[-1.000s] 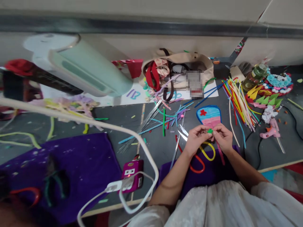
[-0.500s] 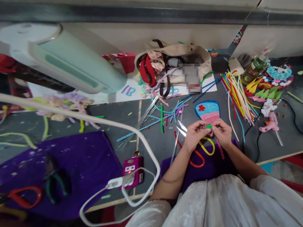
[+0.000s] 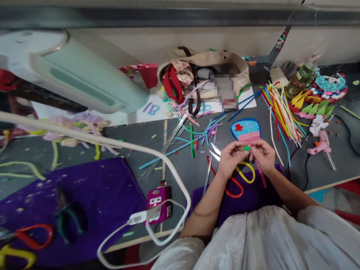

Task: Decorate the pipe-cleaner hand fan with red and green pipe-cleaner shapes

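Between the fingertips of both hands is a small green flower shape (image 3: 246,148), apparently bent from pipe cleaner. My left hand (image 3: 231,155) pinches it from the left and my right hand (image 3: 263,154) from the right. Just beyond my fingers lies a blue and pink pipe-cleaner piece (image 3: 245,128), edged in dark blue, with a red flower (image 3: 239,128) on it. Its pink stem (image 3: 261,175) shows below my right hand. Under my left wrist are scissors (image 3: 234,189) with one red and one yellow handle, blades pointing away to the left.
To the right lie a bundle of coloured pipe cleaners (image 3: 282,112) and a pink glue gun (image 3: 320,144) with a black cord. A white cable (image 3: 157,154) arches over the left side near a purple power strip (image 3: 159,202). Pliers (image 3: 69,215) rest on purple cloth (image 3: 109,187).
The green flower has turned slightly between my fingertips, and more of its petals show. Both hands stay in nearly the same place. The view has shifted a little.
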The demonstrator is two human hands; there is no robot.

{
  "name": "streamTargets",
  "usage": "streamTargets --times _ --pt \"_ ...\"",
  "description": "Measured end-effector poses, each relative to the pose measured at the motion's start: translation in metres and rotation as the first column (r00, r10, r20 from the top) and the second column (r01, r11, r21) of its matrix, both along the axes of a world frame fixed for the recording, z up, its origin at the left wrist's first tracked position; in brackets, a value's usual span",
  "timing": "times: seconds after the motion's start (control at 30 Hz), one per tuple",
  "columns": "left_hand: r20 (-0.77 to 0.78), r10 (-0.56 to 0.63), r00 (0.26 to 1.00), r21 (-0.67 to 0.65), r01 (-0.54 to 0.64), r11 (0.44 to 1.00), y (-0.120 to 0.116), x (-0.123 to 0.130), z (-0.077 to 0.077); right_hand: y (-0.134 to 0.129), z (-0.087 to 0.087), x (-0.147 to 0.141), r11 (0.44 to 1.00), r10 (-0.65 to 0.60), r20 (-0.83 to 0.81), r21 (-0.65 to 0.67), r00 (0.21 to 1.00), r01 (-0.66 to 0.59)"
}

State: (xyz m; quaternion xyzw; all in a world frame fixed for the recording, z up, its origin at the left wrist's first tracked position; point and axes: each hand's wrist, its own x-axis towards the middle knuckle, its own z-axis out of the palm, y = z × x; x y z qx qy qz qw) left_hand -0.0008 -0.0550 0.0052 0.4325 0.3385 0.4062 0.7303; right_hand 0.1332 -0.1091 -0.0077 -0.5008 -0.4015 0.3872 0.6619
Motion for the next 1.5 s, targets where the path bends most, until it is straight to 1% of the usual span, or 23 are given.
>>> streamTargets --times 0.23,0.37,0.5,0.6,0.8,0.97,1.07,1.17,1.37,1.5 --pt "-0.047 0.048 0.998 0.072 -0.045 0.996 0.001 0.0 -0.001 0.001 0.002 0.001 0.998 -0.028 0.01 -0.048 1.0 0.028" --pt "-0.085 0.073 0.994 0.127 -0.062 0.99 0.001 0.0 -0.002 0.002 0.003 0.002 0.999 -0.001 0.014 -0.046 1.0 0.002" --pt "-0.102 0.101 0.99 0.154 -0.085 0.984 0.001 0.002 -0.006 0.002 0.003 0.002 0.995 0.05 0.043 -0.087 0.998 -0.047" --pt "-0.108 0.107 0.988 0.162 -0.089 0.983 0.001 0.004 -0.009 0.004 0.001 0.003 0.994 0.064 0.051 -0.088 0.997 -0.059" --pt "-0.132 0.1 0.986 0.238 -0.066 0.969 0.002 0.006 -0.011 0.008 0.0 0.007 0.993 0.037 0.096 -0.112 0.995 -0.026" --pt "-0.117 0.048 0.992 0.207 -0.023 0.978 0.002 0.006 -0.014 0.011 0.002 0.009 0.994 0.013 0.094 -0.107 0.995 -0.003" --pt "-0.096 0.063 0.993 0.188 -0.044 0.981 0.003 0.005 -0.016 0.011 0.004 0.01 0.993 -0.004 0.077 -0.114 0.997 0.013" --pt "-0.085 0.081 0.993 0.179 -0.064 0.982 0.004 0.005 -0.016 0.009 0.005 0.009 0.992 0.014 0.083 -0.125 0.996 -0.004" --pt "-0.027 0.068 0.997 0.128 -0.064 0.99 0.006 0.005 -0.013 0.007 0.005 0.008 0.999 0.019 0.124 -0.046 0.992 -0.013" --pt "-0.023 0.049 0.999 0.124 -0.045 0.991 0.005 0.006 -0.013 0.007 0.004 0.007 0.999 0.026 0.158 -0.048 0.987 -0.018"
